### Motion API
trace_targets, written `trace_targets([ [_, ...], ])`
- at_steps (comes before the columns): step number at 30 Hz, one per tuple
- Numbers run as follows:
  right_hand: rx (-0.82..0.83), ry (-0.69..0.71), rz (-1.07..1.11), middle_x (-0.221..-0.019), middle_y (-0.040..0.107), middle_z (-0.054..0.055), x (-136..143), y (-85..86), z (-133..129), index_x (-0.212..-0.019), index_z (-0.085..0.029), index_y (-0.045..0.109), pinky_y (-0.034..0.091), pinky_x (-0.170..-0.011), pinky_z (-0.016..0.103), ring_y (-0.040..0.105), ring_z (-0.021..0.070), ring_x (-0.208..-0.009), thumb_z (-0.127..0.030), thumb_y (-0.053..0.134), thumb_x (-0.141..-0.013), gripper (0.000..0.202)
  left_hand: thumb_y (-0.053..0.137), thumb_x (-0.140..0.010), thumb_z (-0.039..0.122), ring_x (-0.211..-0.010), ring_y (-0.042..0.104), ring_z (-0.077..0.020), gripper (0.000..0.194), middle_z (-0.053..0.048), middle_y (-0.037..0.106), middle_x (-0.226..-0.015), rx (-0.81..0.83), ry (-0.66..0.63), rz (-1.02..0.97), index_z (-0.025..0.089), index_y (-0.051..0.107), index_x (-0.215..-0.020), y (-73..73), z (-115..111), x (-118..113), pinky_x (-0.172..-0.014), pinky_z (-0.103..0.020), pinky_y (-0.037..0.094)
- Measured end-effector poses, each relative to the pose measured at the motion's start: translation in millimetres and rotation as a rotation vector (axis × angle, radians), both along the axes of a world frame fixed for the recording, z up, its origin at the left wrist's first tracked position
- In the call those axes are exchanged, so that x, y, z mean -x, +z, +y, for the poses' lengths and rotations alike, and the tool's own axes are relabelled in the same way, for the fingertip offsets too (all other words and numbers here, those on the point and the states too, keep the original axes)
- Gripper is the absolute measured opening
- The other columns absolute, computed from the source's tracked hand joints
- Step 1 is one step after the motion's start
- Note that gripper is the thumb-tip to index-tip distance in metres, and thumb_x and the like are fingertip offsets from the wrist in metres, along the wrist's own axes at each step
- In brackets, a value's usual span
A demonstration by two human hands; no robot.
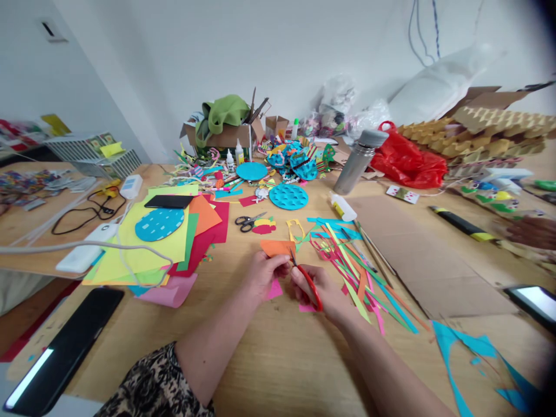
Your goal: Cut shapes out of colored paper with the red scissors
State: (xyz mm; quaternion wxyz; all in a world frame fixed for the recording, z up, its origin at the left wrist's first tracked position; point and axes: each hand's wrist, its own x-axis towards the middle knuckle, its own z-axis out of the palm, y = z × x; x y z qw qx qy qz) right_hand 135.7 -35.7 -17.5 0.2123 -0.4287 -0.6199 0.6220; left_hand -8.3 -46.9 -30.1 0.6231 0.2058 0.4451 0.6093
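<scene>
Between finger and thumb, my left hand grips a piece of orange paper above the table. My right hand is closed on red-handled scissors, whose blades meet the right edge of the orange paper. Whether the blades are fully together is too small to tell. Small pink paper pieces lie below my hands. Just beyond them are black-handled scissors, red and yellow paper cutouts and a yellow paper frame. Right of my hand spreads a heap of coloured paper strips.
Coloured sheets with a phone on top lie left. Blue discs, a glue bottle and a steel bottle stand or lie beyond. Cardboard lies right, near a box cutter and another person's hand.
</scene>
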Motion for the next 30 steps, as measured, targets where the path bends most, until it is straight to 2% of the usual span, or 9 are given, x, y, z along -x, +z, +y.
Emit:
trace_targets([
  [16, 0.008, -0.012, -0.019, -0.045, 0.050, -0.002, 0.0, 0.8, -0.1, -0.064, -0.019, 0.049, 0.026, -0.039, 0.022, 0.042, 0.0092, -0.039, -0.081, 0.059, -0.070, 0.063, 0.080, -0.056, 0.024, -0.051, 0.050, -0.0087, 0.020, 0.000, 0.060, -0.055, 0.004, 0.000, 0.013, 0.014, 0.063, -0.061, -0.9, 0.1, 1.3, -0.054, -0.024, 0.035],
  [24, 0.009, -0.017, -0.008, -0.047, 0.052, -0.002, 0.9, 0.9, -0.2, -0.066, -0.019, 0.050, 0.030, -0.041, 0.023, 0.045, 0.0105, -0.041, -0.079, 0.060, -0.072, 0.061, 0.080, -0.056, 0.023, -0.053, 0.050, -0.0097, 0.020, 0.001, 0.058, -0.055, -0.003, -0.011, 0.012, 0.015, 0.062, -0.060, 0.6, -0.3, 0.5, -0.055, -0.025, 0.035],
  [30, 0.013, -0.021, -0.007, -0.046, 0.050, -0.003, 0.6, 1.3, -0.1, -0.064, -0.019, 0.049, 0.027, -0.041, 0.023, 0.042, 0.0096, -0.040, -0.076, 0.063, -0.072, 0.059, 0.079, -0.057, 0.022, -0.052, 0.050, -0.0094, 0.018, 0.001, 0.059, -0.055, -0.009, -0.003, 0.007, 0.015, 0.063, -0.060, 1.4, -0.6, 0.4, -0.055, -0.025, 0.035],
])
